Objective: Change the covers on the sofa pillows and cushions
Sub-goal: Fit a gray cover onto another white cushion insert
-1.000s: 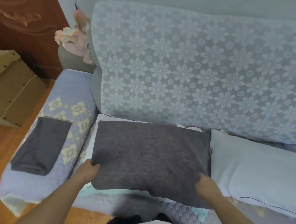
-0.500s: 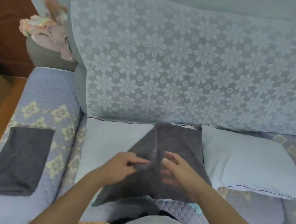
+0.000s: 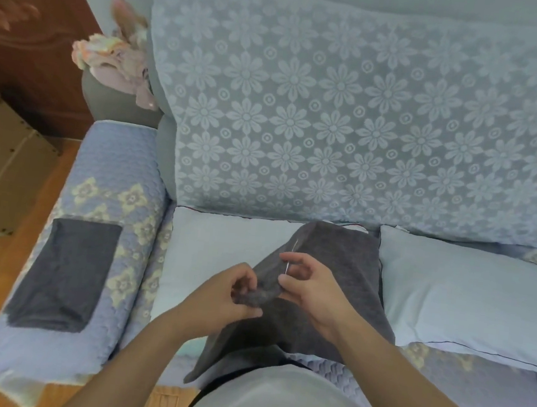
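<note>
Head view: the person stands at the sofa's front edge with a dark grey pillow cover [image 3: 327, 294] draped over the seat and partly across a bare pale-blue pillow [image 3: 223, 251]. The left hand [image 3: 231, 298] bunches the cover's edge in a closed grip, while the right hand [image 3: 308, 289] pinches the same edge beside a thin pale line that looks like a zip. Holding both sides close together probably serves to find or spread the opening. A second bare pillow [image 3: 467, 304] lies just right of the cover, awaiting its turn. Another folded grey cover [image 3: 63, 272] rests on the quilted armrest [image 3: 124, 156], parked within reach.
</note>
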